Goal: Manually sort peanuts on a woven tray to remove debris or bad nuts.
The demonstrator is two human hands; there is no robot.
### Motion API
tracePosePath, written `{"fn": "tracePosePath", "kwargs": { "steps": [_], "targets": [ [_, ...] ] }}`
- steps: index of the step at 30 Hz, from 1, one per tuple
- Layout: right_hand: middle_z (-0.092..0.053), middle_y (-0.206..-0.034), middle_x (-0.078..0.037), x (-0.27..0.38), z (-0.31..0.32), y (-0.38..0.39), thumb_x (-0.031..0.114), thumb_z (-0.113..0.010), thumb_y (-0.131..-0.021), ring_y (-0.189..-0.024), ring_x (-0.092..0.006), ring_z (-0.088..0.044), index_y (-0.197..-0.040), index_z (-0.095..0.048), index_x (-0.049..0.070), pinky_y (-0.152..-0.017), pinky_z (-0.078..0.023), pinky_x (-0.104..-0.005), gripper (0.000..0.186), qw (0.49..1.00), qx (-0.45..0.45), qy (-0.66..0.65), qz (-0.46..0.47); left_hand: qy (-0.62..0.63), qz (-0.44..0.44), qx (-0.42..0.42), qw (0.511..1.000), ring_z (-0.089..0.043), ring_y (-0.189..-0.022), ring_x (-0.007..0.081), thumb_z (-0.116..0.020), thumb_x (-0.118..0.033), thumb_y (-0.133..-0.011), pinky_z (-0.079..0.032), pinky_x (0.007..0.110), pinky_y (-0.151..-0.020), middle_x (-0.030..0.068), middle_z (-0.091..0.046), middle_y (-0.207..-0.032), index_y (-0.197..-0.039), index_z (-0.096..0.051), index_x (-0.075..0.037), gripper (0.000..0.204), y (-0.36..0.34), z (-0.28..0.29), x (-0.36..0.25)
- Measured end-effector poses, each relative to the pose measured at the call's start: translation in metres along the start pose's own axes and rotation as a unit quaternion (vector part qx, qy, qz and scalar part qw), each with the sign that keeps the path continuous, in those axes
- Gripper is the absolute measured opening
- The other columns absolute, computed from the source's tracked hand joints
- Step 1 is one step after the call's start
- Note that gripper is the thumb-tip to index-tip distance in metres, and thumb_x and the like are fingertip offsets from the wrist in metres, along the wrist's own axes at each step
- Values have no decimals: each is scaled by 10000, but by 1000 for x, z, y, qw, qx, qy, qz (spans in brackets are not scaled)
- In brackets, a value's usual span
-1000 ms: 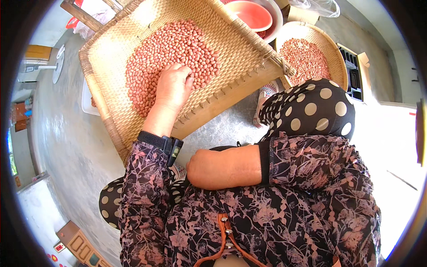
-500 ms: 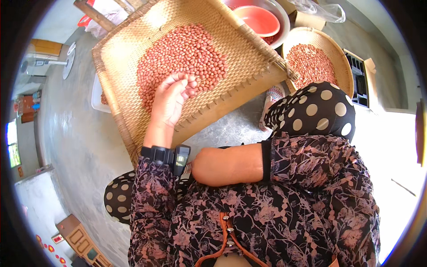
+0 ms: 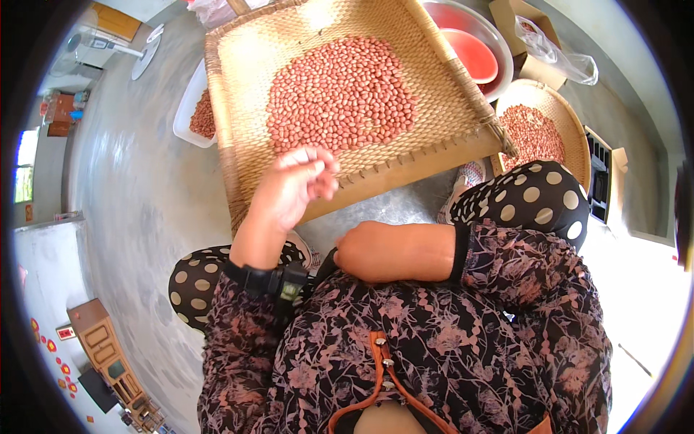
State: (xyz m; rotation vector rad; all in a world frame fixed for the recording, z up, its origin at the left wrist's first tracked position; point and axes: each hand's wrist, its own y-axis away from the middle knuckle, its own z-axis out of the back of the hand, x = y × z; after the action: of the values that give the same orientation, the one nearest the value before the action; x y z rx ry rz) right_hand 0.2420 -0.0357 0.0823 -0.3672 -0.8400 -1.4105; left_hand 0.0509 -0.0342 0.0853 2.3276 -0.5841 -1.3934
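Left hand (image 3: 300, 184): loosely curled, tray's (image 3: 240, 108) near edge, grasp unclear!
Right hand (image 3: 353, 253): folded, grip unreadable
Nuts (image 3: 340, 94): best thinly spread, lightly fingered

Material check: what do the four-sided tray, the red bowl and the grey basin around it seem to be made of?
Four-sided tray: woven plant strips, perhaps bamboo, with a tan, natural finish; the visible weave shows it.
Red bowl: probably plastic, smooth and evenly coloured.
Grey basin: likely metal, given its silvery sheen; which metal, I can't tell.
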Motion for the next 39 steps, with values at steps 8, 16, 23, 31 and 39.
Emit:
{"fn": "tracePosePath", "kwargs": {
  "steps": [8, 16, 23, 31, 39],
  "targets": [
    [-627, -808, -186, 11, 5, 5, 148, -579, -797, -786, -367, -641, -825, -613, -17, -690, -516, -448, 171, 999, 5, -35, -28, -210, 99, -156, 960, -498, -418, 97, -543, -201, -926, -337, 212, -332, 22, -566, -643, -933, -586, -25, 181, 72, 37, -37],
    [-630, -791, -181, 18, 0, -2, 167, -575, -817, -772, -361, -644, -809, -620, -3, -689, -522, -436, 176, 999, 29, -20, -38, -147, -154, -388, 897, -658, -915, 270, -528, -219, -931, -543, 349, -789, 223, -634, -1115, -1148, -545, 32, 333, 68, 170, -184],
    [-624, -772, -174, 9, -1, 4, 159, -579, -806, -751, -348, -645, -800, -617, 1, -665, -520, -438, 162, 998, 14, -39, -54, -222, -165, -384, 881, -631, -782, 183, -555, -184, -919, -507, 271, -704, 111, -652, -933, -1092, -578, 14, 264, 66, 129, -126],
    [-616, -785, -154, -2, -6, 5, 112, -555, -788, -765, -327, -642, -821, -607, -9, -672, -517, -414, 135, 999, -30, -16, -9, -349, -58, -149, 923, -574, -681, 107, -540, -85, -905, -471, 231, -607, 39, -605, -802, -1004, -600, -23, 131, -6, 57, -30],
    [-609, -788, -153, -1, 7, 10, 99, -542, -782, -764, -317, -639, -830, -604, -9, -682, -520, -405, 134, 998, -20, -30, -45, -318, 136, 0, 938, -594, -702, 132, -508, -75, -917, -502, 264, -617, 63, -614, -837, -1052, -579, 2, 171, -28, 31, 2]
  ]
}}
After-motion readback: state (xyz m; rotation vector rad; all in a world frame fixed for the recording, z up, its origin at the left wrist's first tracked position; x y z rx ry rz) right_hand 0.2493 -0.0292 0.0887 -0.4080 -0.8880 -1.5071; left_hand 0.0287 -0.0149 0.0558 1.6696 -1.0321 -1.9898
